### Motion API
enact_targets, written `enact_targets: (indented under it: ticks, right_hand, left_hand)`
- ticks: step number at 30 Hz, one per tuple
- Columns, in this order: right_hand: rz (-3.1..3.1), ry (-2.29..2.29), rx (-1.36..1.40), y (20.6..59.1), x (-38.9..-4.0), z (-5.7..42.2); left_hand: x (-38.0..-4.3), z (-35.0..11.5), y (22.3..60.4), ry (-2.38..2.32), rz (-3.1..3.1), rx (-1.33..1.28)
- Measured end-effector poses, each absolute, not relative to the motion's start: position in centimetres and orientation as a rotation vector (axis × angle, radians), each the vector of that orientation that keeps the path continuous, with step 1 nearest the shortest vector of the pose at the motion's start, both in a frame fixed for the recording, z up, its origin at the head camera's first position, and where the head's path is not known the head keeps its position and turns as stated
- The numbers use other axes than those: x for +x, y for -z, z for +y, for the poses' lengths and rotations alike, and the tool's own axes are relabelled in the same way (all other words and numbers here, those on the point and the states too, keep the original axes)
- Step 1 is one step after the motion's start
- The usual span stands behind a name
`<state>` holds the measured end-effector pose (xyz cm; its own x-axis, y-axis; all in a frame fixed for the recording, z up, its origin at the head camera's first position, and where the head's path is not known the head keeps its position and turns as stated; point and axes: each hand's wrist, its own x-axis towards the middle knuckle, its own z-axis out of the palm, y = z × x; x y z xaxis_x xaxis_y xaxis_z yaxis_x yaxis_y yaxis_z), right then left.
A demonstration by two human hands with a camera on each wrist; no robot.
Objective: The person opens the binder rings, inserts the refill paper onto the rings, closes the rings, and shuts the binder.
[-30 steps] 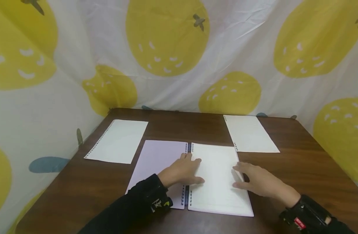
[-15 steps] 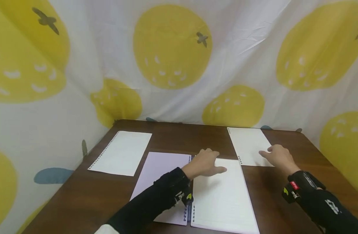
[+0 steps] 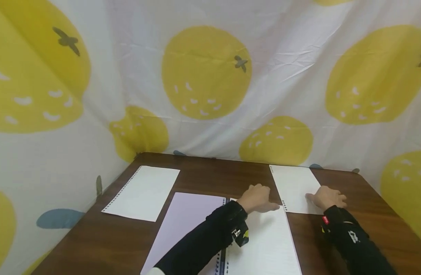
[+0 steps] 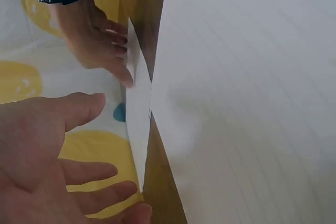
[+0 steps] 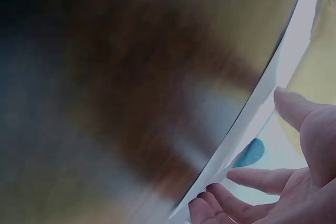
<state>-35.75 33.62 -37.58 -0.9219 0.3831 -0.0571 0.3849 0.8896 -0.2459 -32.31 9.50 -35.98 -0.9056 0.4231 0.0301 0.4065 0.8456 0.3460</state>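
Note:
An open spiral notebook lies on the brown table, a lilac cover [image 3: 191, 214] on its left side and white lined pages [image 3: 266, 244] on its right. My left hand [image 3: 258, 198] hovers over the top of the white pages, fingers spread and holding nothing. At the back right lies a loose white sheet [image 3: 292, 187] with punched holes down its left edge. My right hand [image 3: 328, 198] is at that sheet's right edge, thumb over the paper. In the right wrist view its fingers [image 5: 257, 179] are loosely bent along the sheet's edge, not pinching it.
A second loose punched sheet [image 3: 141, 193] lies at the back left of the table [image 3: 76, 244]. Behind and beside the table hangs a white curtain [image 3: 138, 80] with yellow fruit prints.
My right hand has moved from the notebook's right edge to the loose sheet at the back right. My left hand has lifted from the notebook's middle toward its upper right. The head view has tilted upward.

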Motion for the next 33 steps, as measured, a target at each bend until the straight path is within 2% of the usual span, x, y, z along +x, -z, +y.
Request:
enact_targets:
  ticks: [6, 15, 25, 33]
  right_hand:
    - [3.007, 0.401, 0.652, 37.6, -36.4, 33.6]
    - [2.865, 0.641, 0.75, 36.7, -36.5, 34.2]
    - [2.861, 0.585, 0.743, 36.2, -37.1, 34.4]
    - [2.809, 0.601, 0.865, 35.5, -36.6, 34.2]
  left_hand:
    - [-32.8, 10.3, 36.2, -0.563, 2.947, 0.588]
    - [-33.5, 10.8, 36.7, -0.556, 2.938, 0.542]
    - [-33.6, 10.3, 36.7, -0.569, 2.945, 0.508]
    - [-33.6, 10.1, 36.4, -0.572, 2.947, 0.516]
